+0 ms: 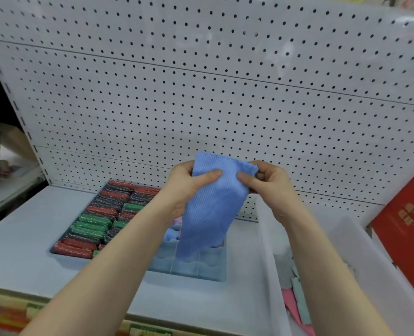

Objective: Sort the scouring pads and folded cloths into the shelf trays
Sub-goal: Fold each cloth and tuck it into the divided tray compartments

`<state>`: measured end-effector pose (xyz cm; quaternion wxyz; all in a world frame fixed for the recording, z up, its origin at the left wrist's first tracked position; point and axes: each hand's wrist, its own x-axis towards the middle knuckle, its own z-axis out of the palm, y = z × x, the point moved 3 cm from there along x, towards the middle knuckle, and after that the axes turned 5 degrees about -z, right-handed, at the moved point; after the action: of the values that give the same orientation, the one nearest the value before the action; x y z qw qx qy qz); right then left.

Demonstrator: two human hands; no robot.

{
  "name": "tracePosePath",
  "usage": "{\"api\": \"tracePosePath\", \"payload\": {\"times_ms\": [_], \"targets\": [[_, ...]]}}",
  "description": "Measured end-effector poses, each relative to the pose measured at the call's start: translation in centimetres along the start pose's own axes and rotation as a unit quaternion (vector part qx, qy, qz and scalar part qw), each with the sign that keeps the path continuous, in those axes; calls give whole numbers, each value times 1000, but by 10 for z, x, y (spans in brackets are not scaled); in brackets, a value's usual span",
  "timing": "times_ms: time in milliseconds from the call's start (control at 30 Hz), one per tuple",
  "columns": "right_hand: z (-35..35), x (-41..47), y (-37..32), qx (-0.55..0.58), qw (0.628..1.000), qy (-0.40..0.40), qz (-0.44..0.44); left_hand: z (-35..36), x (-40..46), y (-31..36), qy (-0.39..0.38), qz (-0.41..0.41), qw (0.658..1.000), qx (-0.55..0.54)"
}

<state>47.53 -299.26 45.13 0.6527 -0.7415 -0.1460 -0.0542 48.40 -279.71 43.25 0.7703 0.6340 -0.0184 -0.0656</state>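
Head view, one moment, shelf stocking.

Item 1: blue cloth (213,204), waffle-textured, held up in the air over the trays. Left hand (189,183) pinches its upper left edge, thumb across the front face; right hand (266,180) pinches the upper right corner, thumb likewise on the front. Both hands grip it, neither is free. The lower part hangs loose below the hands, which suggests it is being folded or straightened before it is filed.

Item 2: clear divided tray (210,270), directly beneath the hands, with slots holding folded pale blue and pink cloths; likely where the held cloth belongs.

Item 3: scouring pads (92,226), red, green and dark, packed in rows in a tray below and to the left of the left hand. Appears nearly full.

Item 4: translucent bin (269,275), below and to the right of the right hand, holding loose pink and grey-green cloths (298,304); probably the unsorted supply.

Item 5: pegboard back panel (201,93), behind both hands. Red box (407,238), far right.
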Motion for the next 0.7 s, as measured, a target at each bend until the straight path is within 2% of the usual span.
{"api": "tracePosePath", "payload": {"times_ms": [100,167,333,400,467,533,700], "targets": [[-5,-1,-5,-22,999,28,-2,-4,-5,4,3,32,999,23],[-9,-2,-11,-26,999,18,-3,-9,-8,7,1,50,998,25],[-21,-5,-30,16,999,-30,5,-15,-11,18,-62,71,996,2],[-22,0,-30,-19,1000,10,18,-17,-6,18,-10,75,997,13],[-16,7,-26,-111,991,78,21,-15,-2,12,64,65,995,41],[-3,11,-23,-163,979,122,15,-7,0,7,93,66,990,86],[24,9,-23,-89,989,116,-1,16,-13,12,109,133,968,181]]}}
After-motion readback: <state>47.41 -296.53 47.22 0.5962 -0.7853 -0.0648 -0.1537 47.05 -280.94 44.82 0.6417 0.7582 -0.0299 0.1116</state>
